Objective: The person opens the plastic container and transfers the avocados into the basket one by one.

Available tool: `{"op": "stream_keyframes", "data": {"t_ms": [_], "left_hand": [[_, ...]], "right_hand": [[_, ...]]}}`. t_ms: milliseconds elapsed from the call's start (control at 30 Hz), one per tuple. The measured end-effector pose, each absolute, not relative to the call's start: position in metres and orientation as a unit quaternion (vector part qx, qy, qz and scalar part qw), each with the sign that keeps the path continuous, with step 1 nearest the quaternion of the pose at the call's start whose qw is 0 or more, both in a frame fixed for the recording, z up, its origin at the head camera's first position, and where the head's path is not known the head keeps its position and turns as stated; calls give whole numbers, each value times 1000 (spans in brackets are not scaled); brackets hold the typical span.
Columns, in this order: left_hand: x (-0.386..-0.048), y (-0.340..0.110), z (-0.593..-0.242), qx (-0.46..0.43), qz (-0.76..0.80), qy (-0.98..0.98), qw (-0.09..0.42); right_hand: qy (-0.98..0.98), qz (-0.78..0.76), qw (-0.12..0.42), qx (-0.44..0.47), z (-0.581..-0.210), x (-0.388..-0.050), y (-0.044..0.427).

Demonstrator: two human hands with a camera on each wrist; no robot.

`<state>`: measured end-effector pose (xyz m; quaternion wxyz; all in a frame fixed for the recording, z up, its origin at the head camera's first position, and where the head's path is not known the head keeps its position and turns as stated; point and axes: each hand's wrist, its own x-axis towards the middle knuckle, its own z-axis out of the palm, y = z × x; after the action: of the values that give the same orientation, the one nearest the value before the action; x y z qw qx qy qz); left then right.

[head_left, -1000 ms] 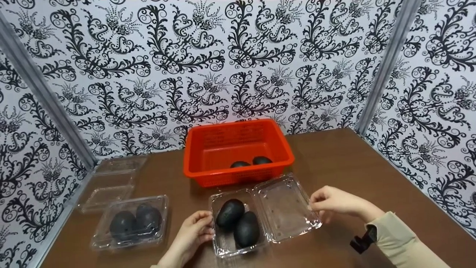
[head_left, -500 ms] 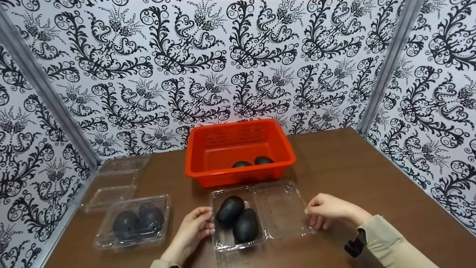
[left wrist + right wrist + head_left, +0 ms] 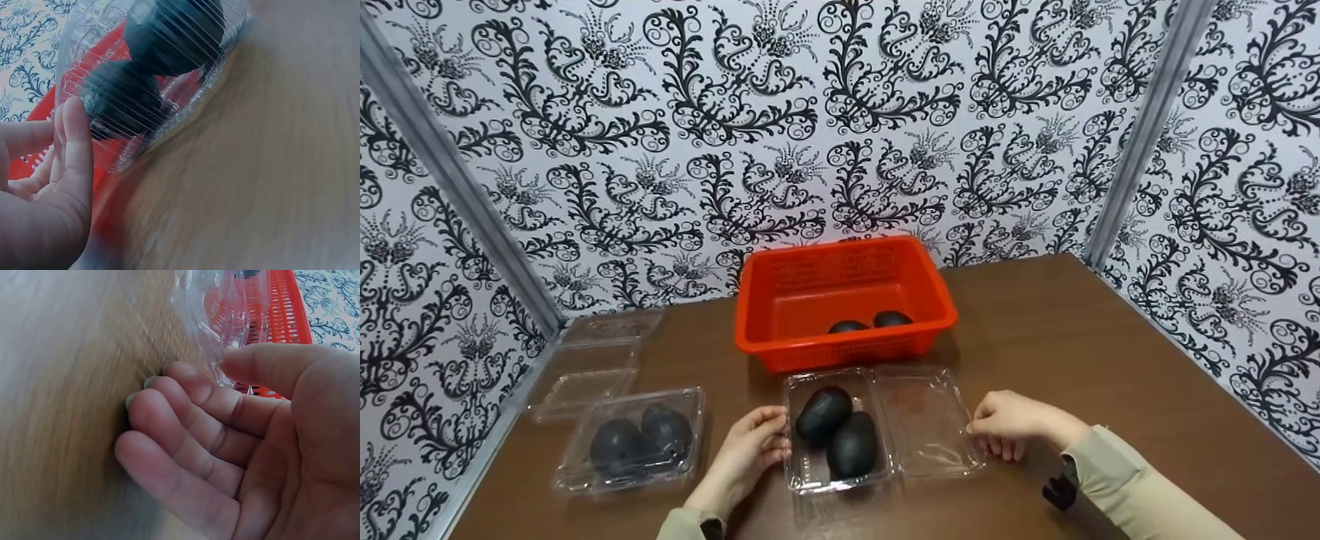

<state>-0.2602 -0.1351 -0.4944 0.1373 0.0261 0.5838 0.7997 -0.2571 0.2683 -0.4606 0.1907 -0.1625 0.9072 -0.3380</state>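
Note:
A clear plastic clamshell container (image 3: 813, 472) lies spread open in the middle of the table, with two dark avocados (image 3: 853, 447) in its left half. My left hand (image 3: 751, 447) pinches the container's left rim between thumb and fingers; the left wrist view shows the avocados (image 3: 121, 97) through the ribbed plastic wall. On the other side, my right hand (image 3: 1011, 424) has the outer edge of the lid (image 3: 926, 424) between thumb and index finger. Its other fingers are loosely bent near the table in the right wrist view, beside the clear lid edge (image 3: 205, 332).
Just behind the container stands a red plastic basket (image 3: 840, 346) with two avocados (image 3: 892, 319) visible inside. To the left is a closed clamshell (image 3: 696, 420) holding two avocados (image 3: 619, 446). Behind that lies an opened clamshell (image 3: 585, 367) near the patterned wall (image 3: 750, 150).
The lid has come down from a raised tilt to lie about flat, and my right hand has shifted left with it. The container has slid slightly toward the basket, my left hand still on its rim.

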Motion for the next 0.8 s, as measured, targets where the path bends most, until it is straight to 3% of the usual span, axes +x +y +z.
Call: {"op": "stream_keyframes", "data": {"t_ms": [800], "left_hand": [[-263,-136,-495,25,801,584,128]], "right_hand": [[927,-300,136,-177,-464,-270,261]]}}
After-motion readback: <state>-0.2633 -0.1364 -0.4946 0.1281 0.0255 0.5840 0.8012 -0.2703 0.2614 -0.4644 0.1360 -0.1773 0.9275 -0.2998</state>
